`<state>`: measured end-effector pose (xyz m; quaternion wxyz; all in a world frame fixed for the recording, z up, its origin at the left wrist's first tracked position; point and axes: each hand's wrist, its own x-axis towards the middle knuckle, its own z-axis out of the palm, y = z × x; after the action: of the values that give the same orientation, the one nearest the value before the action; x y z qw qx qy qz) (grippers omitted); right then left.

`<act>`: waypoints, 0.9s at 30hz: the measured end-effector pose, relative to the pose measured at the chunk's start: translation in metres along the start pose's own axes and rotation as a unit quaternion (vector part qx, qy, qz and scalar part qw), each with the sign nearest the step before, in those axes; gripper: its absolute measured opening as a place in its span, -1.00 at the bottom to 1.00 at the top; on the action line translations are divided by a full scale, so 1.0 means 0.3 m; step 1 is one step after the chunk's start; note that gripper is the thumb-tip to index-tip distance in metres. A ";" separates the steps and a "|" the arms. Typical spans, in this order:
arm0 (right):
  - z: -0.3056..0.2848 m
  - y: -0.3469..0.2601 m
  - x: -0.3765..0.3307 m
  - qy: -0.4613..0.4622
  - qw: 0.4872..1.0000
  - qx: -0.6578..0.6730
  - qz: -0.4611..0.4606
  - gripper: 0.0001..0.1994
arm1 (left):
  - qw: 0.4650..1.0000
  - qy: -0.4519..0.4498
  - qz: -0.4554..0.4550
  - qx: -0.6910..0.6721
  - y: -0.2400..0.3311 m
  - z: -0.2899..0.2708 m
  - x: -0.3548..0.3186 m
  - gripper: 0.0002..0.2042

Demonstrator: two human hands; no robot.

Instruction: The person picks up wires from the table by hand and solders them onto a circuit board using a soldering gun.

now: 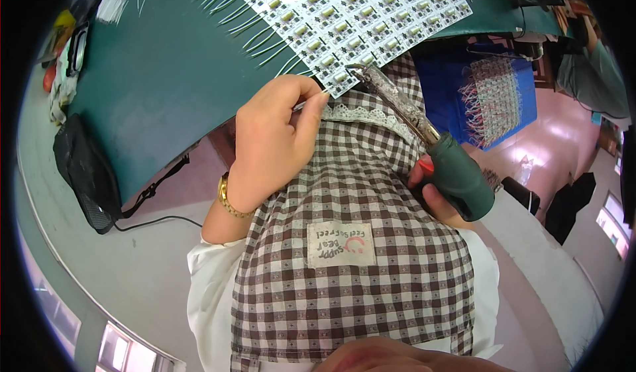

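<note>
One circuit panel (354, 29) lies beyond left hand (275, 137) and right hand (446, 208)

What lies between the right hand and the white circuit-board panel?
In the head view, a metal soldering iron with a dark green handle reaches from the right hand to the panel, over its near corner; contact is unclear.

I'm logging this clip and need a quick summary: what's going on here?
A person's left hand pinches what looks like a thin pale wire at the near corner of a white circuit-board panel. The right hand grips a green-handled soldering iron, its tip over that same corner; whether it touches is unclear. Pale wires already stick out along the panel's left edge, over the green table.
</note>
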<state>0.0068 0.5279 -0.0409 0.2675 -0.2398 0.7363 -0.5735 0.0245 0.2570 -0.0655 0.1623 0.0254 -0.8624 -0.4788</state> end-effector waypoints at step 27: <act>-0.001 0.070 -0.020 -0.024 0.997 -0.056 0.043 -0.77 | 0.994 -0.035 -0.044 0.098 -0.019 0.012 0.019 -0.93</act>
<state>0.0101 0.5369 -0.0607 0.2956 -0.2358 0.7705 -0.5132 0.0174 0.2556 -0.0704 0.1077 0.0630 -0.9083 -0.3992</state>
